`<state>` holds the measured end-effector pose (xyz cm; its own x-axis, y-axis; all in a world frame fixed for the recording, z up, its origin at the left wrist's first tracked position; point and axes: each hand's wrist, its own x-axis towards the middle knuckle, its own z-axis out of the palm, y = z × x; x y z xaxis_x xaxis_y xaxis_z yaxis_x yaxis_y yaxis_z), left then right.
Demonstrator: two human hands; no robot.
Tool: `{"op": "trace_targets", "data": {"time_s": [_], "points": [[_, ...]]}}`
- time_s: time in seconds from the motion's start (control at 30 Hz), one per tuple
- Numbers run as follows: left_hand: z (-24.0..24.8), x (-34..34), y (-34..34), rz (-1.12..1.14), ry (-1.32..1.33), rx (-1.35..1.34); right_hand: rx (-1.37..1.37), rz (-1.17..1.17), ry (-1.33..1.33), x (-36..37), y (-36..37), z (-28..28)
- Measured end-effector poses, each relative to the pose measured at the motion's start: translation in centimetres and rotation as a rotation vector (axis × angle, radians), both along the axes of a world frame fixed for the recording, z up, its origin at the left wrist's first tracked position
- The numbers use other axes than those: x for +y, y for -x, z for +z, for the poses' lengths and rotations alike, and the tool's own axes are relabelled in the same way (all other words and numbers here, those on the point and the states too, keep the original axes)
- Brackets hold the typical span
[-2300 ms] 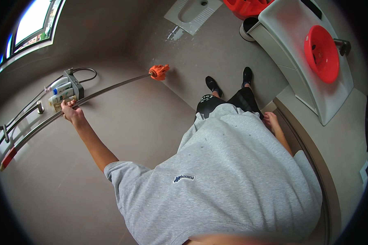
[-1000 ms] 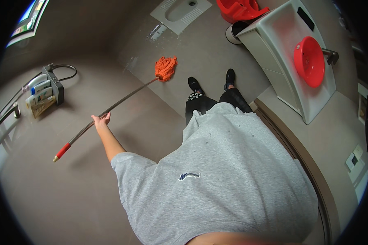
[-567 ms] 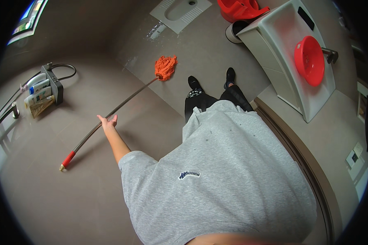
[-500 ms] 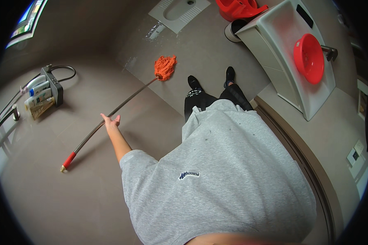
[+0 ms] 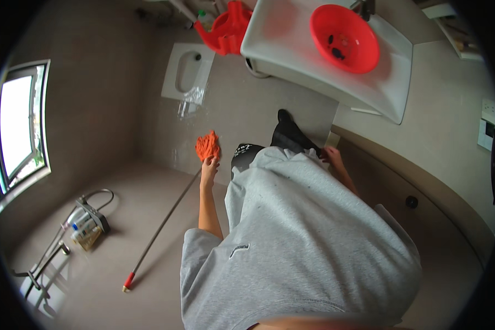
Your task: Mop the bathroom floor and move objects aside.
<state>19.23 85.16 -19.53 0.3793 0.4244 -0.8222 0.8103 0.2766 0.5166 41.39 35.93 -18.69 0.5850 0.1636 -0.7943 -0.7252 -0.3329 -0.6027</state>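
- A person in a grey shirt (image 5: 308,231) stands beside me in a tiled bathroom, looking down.
- The mop: its orange head (image 5: 205,145) is on the floor (image 5: 247,107); its pole (image 5: 163,226) slants along the wall (image 5: 165,297) to a red grip (image 5: 129,279), apparently leaning there.
- The left hand (image 5: 209,171) hangs over the join of head and pole, fingers loosely bent. I cannot tell whether they touch the mop or simply pass in front of it.
- The right hand (image 5: 330,155) is at the hip, fingers curled beside the black trousers (image 5: 294,135); whether they pinch cloth, I cannot tell.
- The step in hand, as I judge it, is leaving the mop propped.
- The next move would seem to call for keeping the left hand clear of the pole, lest it slide, or for a firm grasp if the mop is wanted.
- Beyond the head, a wet patch (image 5: 187,108) shines by the squat toilet (image 5: 174,91).
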Motion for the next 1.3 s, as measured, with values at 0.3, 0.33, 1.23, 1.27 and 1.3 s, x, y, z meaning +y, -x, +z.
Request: {"op": "trace_targets", "data": {"time_s": [0.3,0.33,1.23,1.27,1.3], "points": [[8.6,-5.1,-12.5,-0.068,0.005,-0.075,-0.438,-0.586,-0.950,3.6,-41.6,14.8],[8.9,-5.3,-13.1,-0.088,-0.003,-0.078,-0.468,-0.686,-0.964,3.3,-45.3,14.7],[3.7,2.4,-47.7,-1.035,0.407,0.028,-0.618,-1.088,-0.822,7.7,-51.3,18.3],[4.2,2.1,-49.5,-1.051,0.413,0.034,-0.623,-1.103,-0.812,7.6,-50.4,17.5],[4.7,1.7,-51.1,-1.165,0.472,0.116,-0.533,-1.223,-0.716,7.5,-49.0,15.8]]}}
